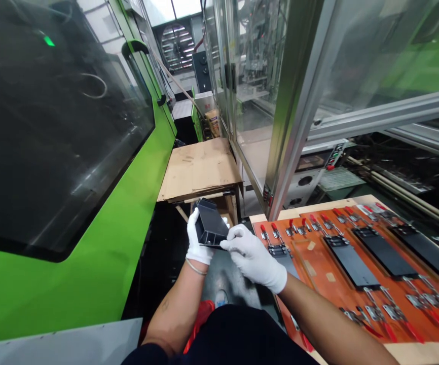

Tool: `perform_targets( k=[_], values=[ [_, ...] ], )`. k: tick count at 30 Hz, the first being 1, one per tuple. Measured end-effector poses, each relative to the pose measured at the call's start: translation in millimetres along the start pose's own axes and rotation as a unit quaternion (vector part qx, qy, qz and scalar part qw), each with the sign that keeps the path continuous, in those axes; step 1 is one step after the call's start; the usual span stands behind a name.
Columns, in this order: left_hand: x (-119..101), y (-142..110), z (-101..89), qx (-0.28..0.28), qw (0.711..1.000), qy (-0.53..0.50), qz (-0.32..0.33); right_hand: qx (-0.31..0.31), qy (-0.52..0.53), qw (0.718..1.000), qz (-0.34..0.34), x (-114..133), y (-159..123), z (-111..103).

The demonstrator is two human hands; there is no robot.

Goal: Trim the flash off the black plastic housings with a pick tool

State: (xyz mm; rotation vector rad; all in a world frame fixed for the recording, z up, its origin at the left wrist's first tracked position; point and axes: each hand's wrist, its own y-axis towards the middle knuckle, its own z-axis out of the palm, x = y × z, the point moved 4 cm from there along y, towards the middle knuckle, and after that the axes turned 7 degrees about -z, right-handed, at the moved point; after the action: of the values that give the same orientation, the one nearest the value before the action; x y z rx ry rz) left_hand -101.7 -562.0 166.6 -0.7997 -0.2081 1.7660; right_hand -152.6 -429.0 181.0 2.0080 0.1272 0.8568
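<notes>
In front of my body I hold a black plastic part (212, 223), a long flat-faced piece with ribbed pockets at its near end. My left hand (195, 238), in a white glove, is closed around its left side and underside. The right hand (255, 256), gloved too, has its fingers bent and pinched at the part's near right corner. The fingertips' exact grip there is partly hidden. To the right, similar dark flat parts (352, 261) lie on an orange fixture board (314, 271), held by red-handled toggle clamps (375, 309).
A green machine (136, 213) with a dark window stands close on my left. Ahead is a cardboard-topped table (204, 165). An aluminium-framed clear enclosure (295, 101) rises at the right, above the fixture board. A paper sack (212, 121) stands farther back.
</notes>
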Motion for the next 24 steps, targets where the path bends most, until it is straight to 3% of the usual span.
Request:
perform_targets(
  k=[8,13,17,20,24],
  values=[
    [5,-1,8.1,-0.027,1.0,-0.012,-0.009,-0.008,-0.005,1.0,0.003,-3,-2,-2],
    [4,4,5.6,0.0,1.0,-0.013,-0.008,-0.001,-0.026,1.0,0.009,3,-2,-6],
    [-13,-1,6.5,0.019,0.998,-0.018,0.056,-0.058,-0.043,0.996,0.054,10,-3,-23],
    [-32,-13,14.5,0.078,0.987,-0.034,0.133,-0.082,-0.062,0.991,0.09,15,-10,-33],
    [-53,-34,26.9,0.145,0.96,-0.035,0.235,-0.081,-0.074,0.99,0.088,20,-20,-31]
  ],
)
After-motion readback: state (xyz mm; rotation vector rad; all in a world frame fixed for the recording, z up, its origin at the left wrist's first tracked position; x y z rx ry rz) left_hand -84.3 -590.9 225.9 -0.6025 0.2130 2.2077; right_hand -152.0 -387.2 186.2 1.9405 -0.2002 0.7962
